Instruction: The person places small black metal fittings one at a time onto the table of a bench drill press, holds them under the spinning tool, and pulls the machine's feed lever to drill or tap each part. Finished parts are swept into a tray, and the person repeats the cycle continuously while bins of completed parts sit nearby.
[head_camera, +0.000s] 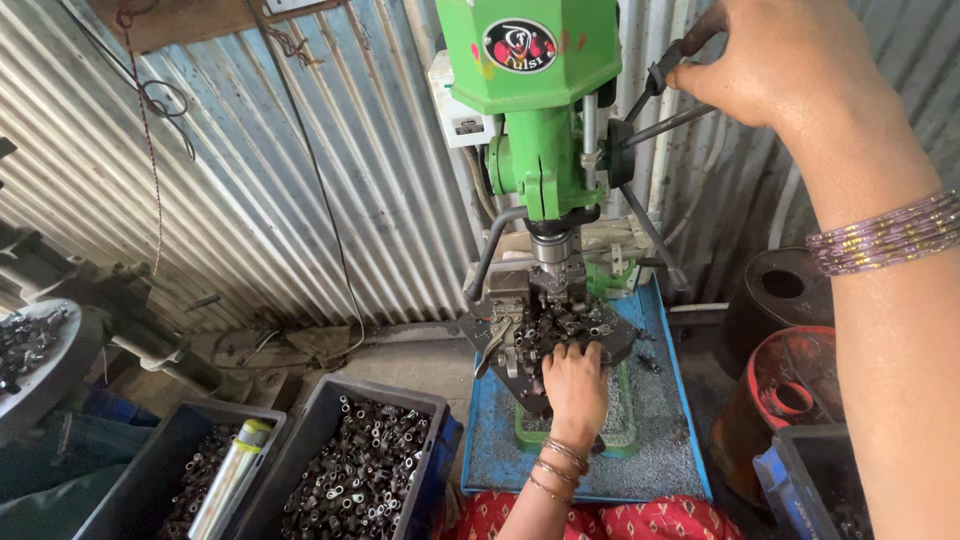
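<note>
Right grip high on lever

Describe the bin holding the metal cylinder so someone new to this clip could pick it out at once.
Start from the green drill press, where the left hand rests among small parts on its table, and look down to the floor at lower left. Two dark bins of small metal parts sit side by side there. It is the outer left bin, the only one with a silver cylinder lying across its parts.

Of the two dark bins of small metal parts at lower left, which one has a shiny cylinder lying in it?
The left-hand bin, farther from the drill press. A silvery cylinder with a yellowish end lies across its parts; the right-hand bin holds only metal parts.
</note>
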